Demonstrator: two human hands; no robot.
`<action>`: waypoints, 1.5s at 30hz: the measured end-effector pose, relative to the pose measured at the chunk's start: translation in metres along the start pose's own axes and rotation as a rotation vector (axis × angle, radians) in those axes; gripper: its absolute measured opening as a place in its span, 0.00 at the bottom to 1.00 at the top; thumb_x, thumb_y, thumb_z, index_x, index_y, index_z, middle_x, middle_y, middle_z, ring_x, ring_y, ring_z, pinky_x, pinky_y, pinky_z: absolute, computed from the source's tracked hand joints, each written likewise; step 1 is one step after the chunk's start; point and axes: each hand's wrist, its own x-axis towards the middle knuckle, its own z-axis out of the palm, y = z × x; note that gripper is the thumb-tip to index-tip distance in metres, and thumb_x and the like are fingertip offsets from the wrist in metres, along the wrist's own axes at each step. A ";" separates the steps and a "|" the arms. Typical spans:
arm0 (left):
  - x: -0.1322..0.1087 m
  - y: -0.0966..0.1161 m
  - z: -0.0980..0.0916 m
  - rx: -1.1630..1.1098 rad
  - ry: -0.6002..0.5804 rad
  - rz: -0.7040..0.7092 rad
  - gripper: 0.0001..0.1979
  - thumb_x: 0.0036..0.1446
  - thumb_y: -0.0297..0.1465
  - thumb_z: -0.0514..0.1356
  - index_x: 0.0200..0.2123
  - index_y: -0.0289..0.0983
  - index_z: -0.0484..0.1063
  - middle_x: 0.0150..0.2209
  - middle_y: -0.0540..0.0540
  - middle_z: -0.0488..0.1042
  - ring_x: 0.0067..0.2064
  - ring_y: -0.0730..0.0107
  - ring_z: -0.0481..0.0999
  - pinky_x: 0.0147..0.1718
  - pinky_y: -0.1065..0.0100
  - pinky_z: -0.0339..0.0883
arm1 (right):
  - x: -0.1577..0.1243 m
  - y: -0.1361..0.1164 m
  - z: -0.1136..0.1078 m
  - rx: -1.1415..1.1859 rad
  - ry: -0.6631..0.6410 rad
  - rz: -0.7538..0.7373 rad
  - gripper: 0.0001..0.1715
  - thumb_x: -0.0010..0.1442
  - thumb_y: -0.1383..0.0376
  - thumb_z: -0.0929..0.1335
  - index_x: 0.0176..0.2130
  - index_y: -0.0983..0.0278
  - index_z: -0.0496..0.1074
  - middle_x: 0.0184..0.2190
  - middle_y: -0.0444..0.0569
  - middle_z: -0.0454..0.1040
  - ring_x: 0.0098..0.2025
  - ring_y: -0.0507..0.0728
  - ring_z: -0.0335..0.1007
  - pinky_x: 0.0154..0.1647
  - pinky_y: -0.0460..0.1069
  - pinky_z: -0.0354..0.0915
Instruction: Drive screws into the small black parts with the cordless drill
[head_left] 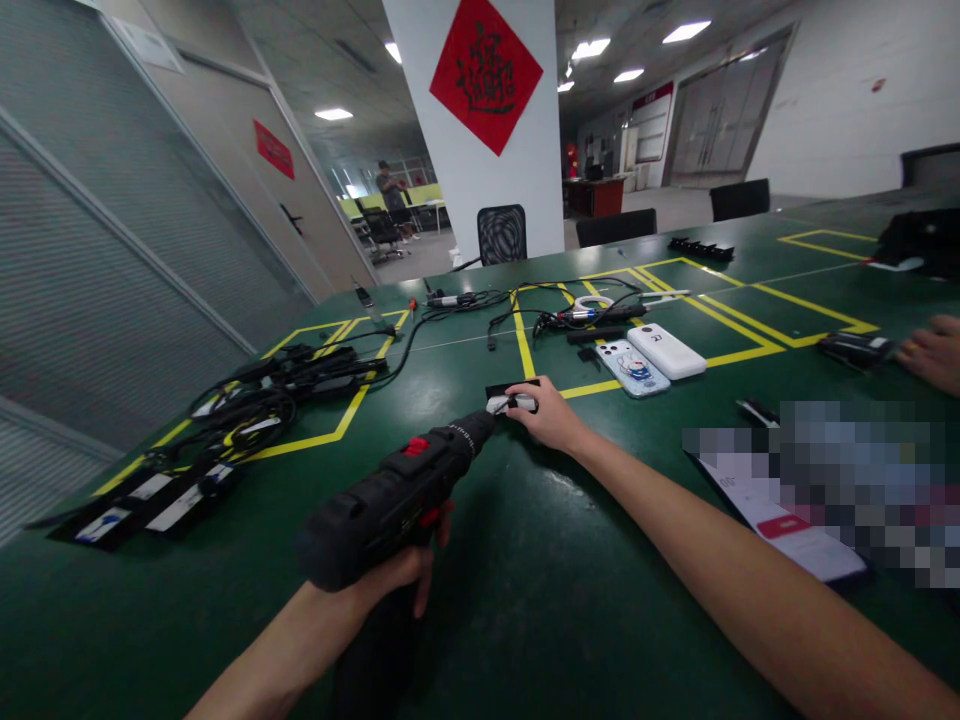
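Note:
A black cordless drill (375, 510) with red switches is gripped by its handle in my left hand (401, 572). Its chuck points forward and to the right. The thin bit ends at or very near a small black-and-white block (496, 404) on the green table. My right hand (553, 416) is closed on that block from the right, with thumb and fingers pinched at its sides. Part of the block is hidden behind the fingers, and I cannot tell whether the bit touches it.
Tangled black cables (300, 385) lie at the left, more cables (555, 318) farther back. A patterned phone (634, 369) and a white power bank (667, 351) lie beyond my right hand. Another person's hand (934, 355) rests at the right edge. Yellow tape (525, 345) marks the tabletop.

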 end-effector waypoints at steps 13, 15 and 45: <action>-0.002 0.003 -0.002 0.041 -0.017 -0.010 0.15 0.56 0.36 0.59 0.45 0.37 0.66 0.36 0.48 0.73 0.27 0.69 0.70 0.31 0.65 0.65 | 0.004 -0.002 -0.003 0.003 -0.032 0.000 0.18 0.54 0.64 0.71 0.47 0.60 0.74 0.46 0.49 0.63 0.47 0.54 0.66 0.56 0.51 0.60; -0.003 0.004 0.000 0.031 -0.016 -0.011 0.15 0.56 0.36 0.60 0.45 0.37 0.66 0.35 0.48 0.72 0.26 0.69 0.70 0.30 0.64 0.65 | 0.004 -0.001 -0.003 0.003 -0.034 0.002 0.18 0.55 0.64 0.71 0.47 0.60 0.74 0.46 0.49 0.63 0.47 0.54 0.66 0.56 0.52 0.60; 0.001 0.014 0.006 0.013 -0.009 -0.020 0.10 0.51 0.34 0.61 0.36 0.37 0.67 0.30 0.50 0.72 0.24 0.68 0.72 0.26 0.66 0.66 | 0.003 0.000 -0.004 0.000 -0.038 0.007 0.18 0.54 0.63 0.71 0.47 0.60 0.74 0.45 0.49 0.63 0.47 0.55 0.66 0.55 0.53 0.61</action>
